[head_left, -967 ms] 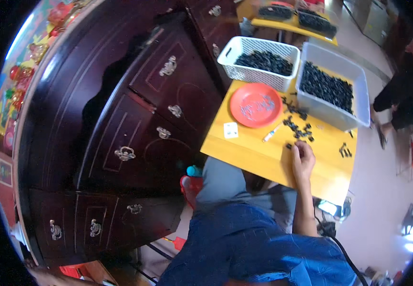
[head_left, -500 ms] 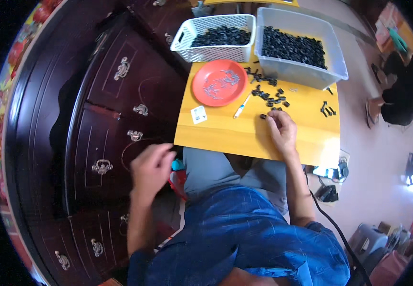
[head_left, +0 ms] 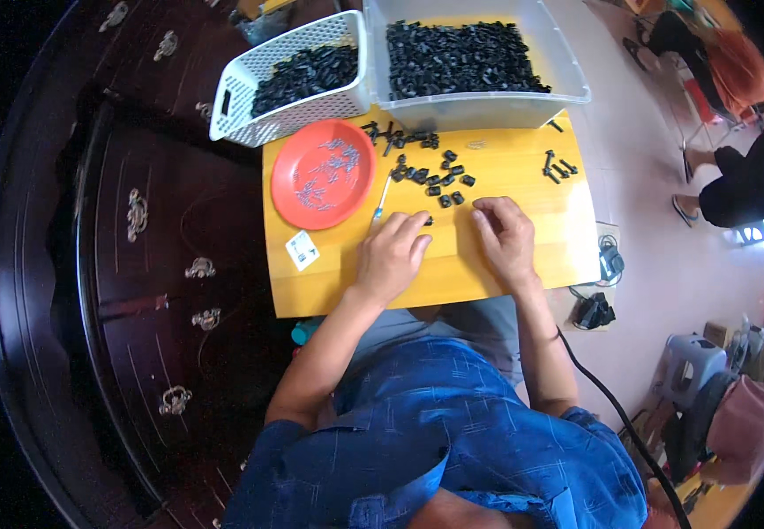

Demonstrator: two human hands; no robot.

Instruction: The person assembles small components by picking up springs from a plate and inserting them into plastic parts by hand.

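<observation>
My left hand (head_left: pixel 389 256) rests low over the yellow table, thumb apart from the fingers. Its fingertips reach a small black plastic piece (head_left: pixel 428 221), touching or just beside it. A thin screwdriver (head_left: pixel 384 197) with a pale shaft lies partly behind that hand. To the right, my right hand (head_left: pixel 507 242) is loosely curled on the tabletop, thumb and forefinger slightly parted, nothing visible between them. Just beyond both hands are several short black cylindrical pieces (head_left: pixel 445 180). A red plate (head_left: pixel 287 187) of small silvery screws (head_left: pixel 316 194) stands at the left.
A white perforated basket (head_left: pixel 303 113) and a clear plastic bin (head_left: pixel 479 108), both filled with black parts, stand at the table's far side. Longer black pieces (head_left: pixel 558 167) lie at the right. A white card (head_left: pixel 303 250) is near the left edge. Dark drawers (head_left: pixel 161 264) flank the table.
My left hand has come from beside the table onto it, up to the small black piece. My right hand has drawn away from that piece. The view has shifted.
</observation>
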